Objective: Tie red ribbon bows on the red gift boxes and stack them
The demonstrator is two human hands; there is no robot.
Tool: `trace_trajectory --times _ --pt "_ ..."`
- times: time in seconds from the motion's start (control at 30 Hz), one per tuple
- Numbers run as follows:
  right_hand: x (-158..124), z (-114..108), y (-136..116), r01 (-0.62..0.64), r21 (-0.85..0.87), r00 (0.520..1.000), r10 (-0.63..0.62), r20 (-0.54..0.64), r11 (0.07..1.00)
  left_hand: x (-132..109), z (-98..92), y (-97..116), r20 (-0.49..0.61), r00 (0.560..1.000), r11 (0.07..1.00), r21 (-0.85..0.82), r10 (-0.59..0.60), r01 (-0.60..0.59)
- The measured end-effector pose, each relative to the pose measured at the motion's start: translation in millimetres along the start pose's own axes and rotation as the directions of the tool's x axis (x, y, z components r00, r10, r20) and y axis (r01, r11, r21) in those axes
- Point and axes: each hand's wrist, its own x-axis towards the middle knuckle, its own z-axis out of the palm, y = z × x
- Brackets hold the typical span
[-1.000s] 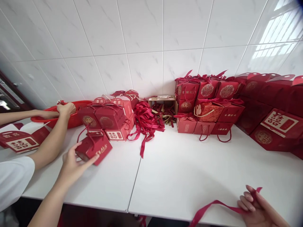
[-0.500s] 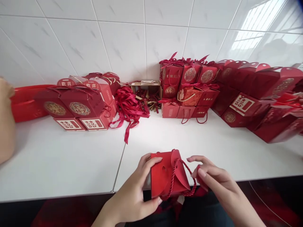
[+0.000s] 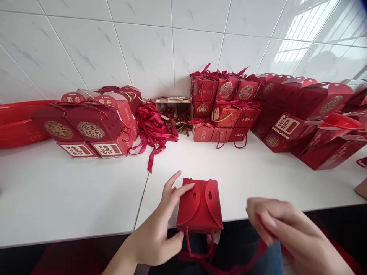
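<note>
A small red gift box (image 3: 200, 206) sits at the front edge of the white table, its two curved top flaps folded inward, each with a hole. From its front side a twisted red cord handle (image 3: 197, 255) hangs down over the edge. My left hand (image 3: 162, 225) holds the box by its left side, index finger on the top and thumb at the near corner. Off to the right, my right hand (image 3: 275, 219) is closed on a red ribbon (image 3: 252, 261), which trails down below the table edge toward the box. Part of the ribbon is blurred.
Stacked red boxes (image 3: 90, 130) stand at the left, with more ribbon-topped boxes (image 3: 226, 91) at the back and others (image 3: 298, 126) at the right. A pile of loose ribbons (image 3: 156, 126) lies beside an open carton (image 3: 173, 100). A red basin (image 3: 23, 124) is far left.
My right hand has moved right, drawing the ribbon away from the box. The cord handle has dropped from the box top to its front. The hand at the far left has gone.
</note>
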Motion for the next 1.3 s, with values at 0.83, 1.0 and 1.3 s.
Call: trace_trajectory --times 0.83,1.0,1.3 --pt "57 30 -21 -0.169 -0.467 0.976 0.214 0.044 0.868 44 23.1 31 -0.316 0.947 0.979 0.205 0.054 0.012" --pt "56 31 -20 -0.168 -0.493 0.979 0.202 0.015 0.854 43 21.8 32 -0.298 0.952 0.979 0.202 0.072 -0.010" --pt "56 27 -19 -0.197 -0.459 0.975 0.221 -0.002 0.866 40 18.4 38 -0.280 0.957 0.979 0.203 0.073 -0.015"
